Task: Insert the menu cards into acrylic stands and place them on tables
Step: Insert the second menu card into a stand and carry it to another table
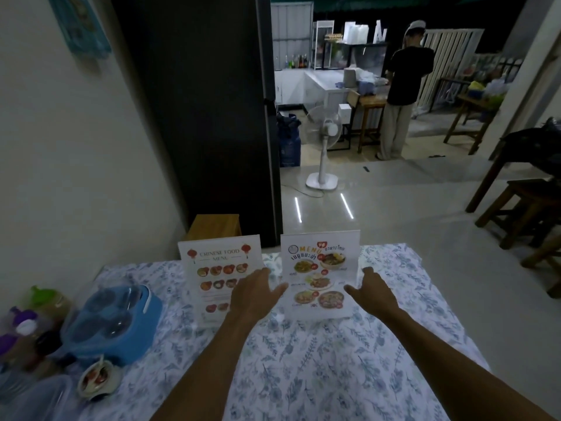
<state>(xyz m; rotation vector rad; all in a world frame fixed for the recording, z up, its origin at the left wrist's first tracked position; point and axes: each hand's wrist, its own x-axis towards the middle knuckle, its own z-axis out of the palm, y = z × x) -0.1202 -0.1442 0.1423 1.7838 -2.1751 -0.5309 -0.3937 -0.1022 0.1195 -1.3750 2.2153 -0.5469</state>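
Two acrylic stands with menu cards stand upright at the far end of a table covered in a blue floral cloth. The left stand holds a Chinese food menu. The right stand holds a colourful menu with dish photos. My left hand reaches between the two stands, fingers spread, its fingertips at the right stand's left edge. My right hand is spread at that stand's right edge. Neither hand clasps the stand; whether the fingertips touch it I cannot tell.
A blue condiment caddy with a clear lid, several bottles and a small sauce bowl crowd the table's left side. Beyond the table are a floor fan, a dark fridge, wooden stools and a person at a counter.
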